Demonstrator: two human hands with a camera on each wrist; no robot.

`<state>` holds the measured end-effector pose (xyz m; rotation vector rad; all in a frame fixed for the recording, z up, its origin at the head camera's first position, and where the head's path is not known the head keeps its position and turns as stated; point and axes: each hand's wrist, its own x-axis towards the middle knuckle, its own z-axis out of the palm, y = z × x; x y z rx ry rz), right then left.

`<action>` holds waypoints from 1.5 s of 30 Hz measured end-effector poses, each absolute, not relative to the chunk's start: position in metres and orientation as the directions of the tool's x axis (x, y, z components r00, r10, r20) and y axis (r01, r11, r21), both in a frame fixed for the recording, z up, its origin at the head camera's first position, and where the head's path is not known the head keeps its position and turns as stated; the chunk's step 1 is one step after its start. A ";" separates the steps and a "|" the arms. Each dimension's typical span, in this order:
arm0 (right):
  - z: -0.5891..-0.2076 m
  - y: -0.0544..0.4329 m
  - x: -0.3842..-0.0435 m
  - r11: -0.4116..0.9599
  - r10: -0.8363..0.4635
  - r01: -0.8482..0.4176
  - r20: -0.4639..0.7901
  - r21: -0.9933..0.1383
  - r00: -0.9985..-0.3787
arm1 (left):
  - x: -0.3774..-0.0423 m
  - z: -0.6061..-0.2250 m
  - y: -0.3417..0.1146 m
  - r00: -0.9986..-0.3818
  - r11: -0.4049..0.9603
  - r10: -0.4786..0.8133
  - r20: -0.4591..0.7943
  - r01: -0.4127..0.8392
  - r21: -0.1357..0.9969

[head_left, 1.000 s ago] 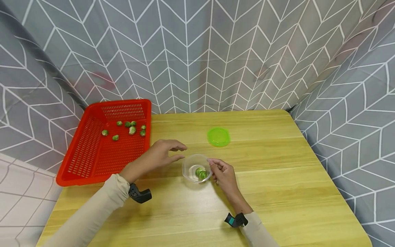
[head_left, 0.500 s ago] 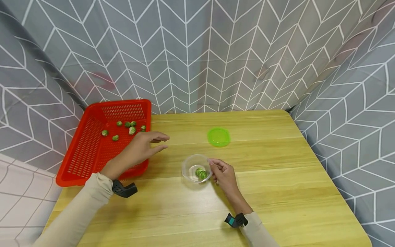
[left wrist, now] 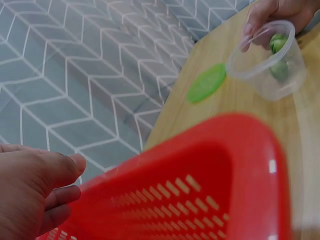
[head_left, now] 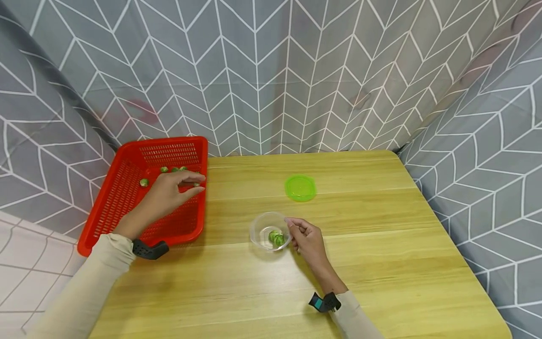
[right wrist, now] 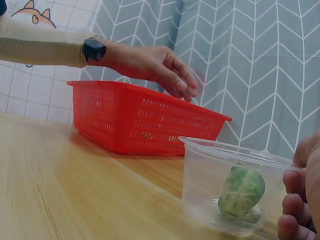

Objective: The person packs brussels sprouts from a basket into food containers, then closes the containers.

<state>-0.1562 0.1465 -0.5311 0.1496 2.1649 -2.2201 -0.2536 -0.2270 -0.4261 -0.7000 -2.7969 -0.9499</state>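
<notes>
Gripping one clear, rounded plastic tub [right wrist: 200, 185] (mouth upward): right hand [head_left: 308, 239]. Hovering, fingers parted, over one red rectangular plastic basket [head_left: 192, 216] (long axis near-to-far): left hand [head_left: 169, 190].

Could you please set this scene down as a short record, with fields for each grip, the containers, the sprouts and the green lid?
Left grip: over the red basket, fingers loosely bent, nothing seen held
Right grip: pinches the rim of the clear tub
Tub: upright on the table, open at the top
Tub contents: at least one sprout; exact count unclear
Basket contents: several small sprouts, some hidden by the left hand
Green lid: flat on the table, beyond the tub, apart from it
</notes>
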 end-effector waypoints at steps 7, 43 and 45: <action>-0.531 0.148 -0.156 -0.032 0.036 0.104 -0.105 -0.994 -0.994 | -0.264 -0.429 -0.245 -0.911 0.742 0.354 0.211 0.411 0.529; -0.505 0.147 -0.151 -0.035 -0.012 0.114 -0.114 -0.993 -0.993 | -0.326 -0.473 -0.289 -0.968 0.871 0.245 0.051 0.242 0.427; -0.504 0.147 -0.151 -0.034 -0.010 0.110 -0.110 -0.993 -0.994 | -0.328 -0.473 -0.289 -0.971 0.878 0.234 0.054 0.235 0.417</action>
